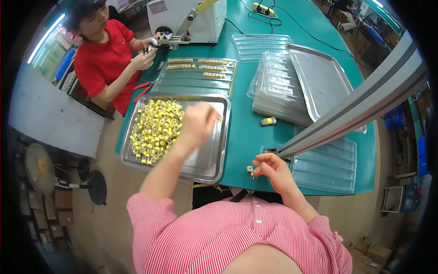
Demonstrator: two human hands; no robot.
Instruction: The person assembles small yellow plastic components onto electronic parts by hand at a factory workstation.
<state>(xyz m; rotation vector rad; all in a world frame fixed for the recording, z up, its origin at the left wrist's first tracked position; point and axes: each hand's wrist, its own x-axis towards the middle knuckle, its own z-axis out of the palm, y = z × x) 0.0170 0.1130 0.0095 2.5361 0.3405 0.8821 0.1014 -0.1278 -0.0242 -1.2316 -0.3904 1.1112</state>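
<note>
Near the front edge of the green table point(242, 141), the right hand point(276, 172) has its fingers half curled, tips right by a small yellow-and-tan part point(249, 169); whether they touch or pinch it, I can't tell. Over to the left hand point(198, 123): blurred, bunched above the metal tray point(213, 155), any grip lost in the blur. Beside it, the heap of yellow-and-tan parts point(157, 130) crowds that tray's left side, loose and plentiful. Beyond, a clear ridged tray point(194, 86) carries just a few short rows of parts point(212, 68), its nearer channels bare, so I'd call this early, with most of the heap left. Now for room: the metal tray's right side lies open, and a green strip runs clear up to the stacked clear trays point(276, 98). Tighter on the right, where a metal post point(356, 102) slants past that hand. Far left, a co-worker point(107, 68) sits beyond the table's edge.
</note>
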